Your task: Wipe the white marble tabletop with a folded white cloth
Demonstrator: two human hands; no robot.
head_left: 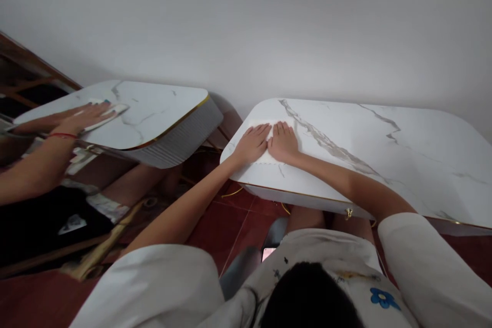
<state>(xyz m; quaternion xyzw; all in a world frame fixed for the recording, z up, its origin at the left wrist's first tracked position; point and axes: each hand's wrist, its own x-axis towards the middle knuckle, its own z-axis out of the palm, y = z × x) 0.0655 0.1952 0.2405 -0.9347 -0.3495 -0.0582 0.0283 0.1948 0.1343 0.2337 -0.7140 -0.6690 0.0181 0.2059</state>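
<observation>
Apparently I am partway through a wipe: from my remote seat I judge the step in hand to be pressing and rubbing the white cloth (270, 157) over the marbled top of the table (423, 133), though one view cannot tell me which way the stroke runs. The cloth lies flat near the table's left end, between the back edge and the front one, with the broad grey vein (326, 141) slanting away to its right. My left hand (249, 144) is spread flat on it, palm down, fingers straight and close together, bearing on the cloth rather than pinching it. My right hand (285, 142) lies just beside it in the same fashion, angled inward, flat on the cloth and gripping nothing that I can see; the two meet around the thumbs, and I cannot tell how firmly either presses. As I read it, the next move calls for even weight through both palms and a sliding sweep, probably rightward, where most of the top lies uncovered, without letting the cloth bunch. Over on the left, a co-worker's hand (82, 120) rests on another cloth (120, 109) at a second table (165, 105), well apart from mine
</observation>
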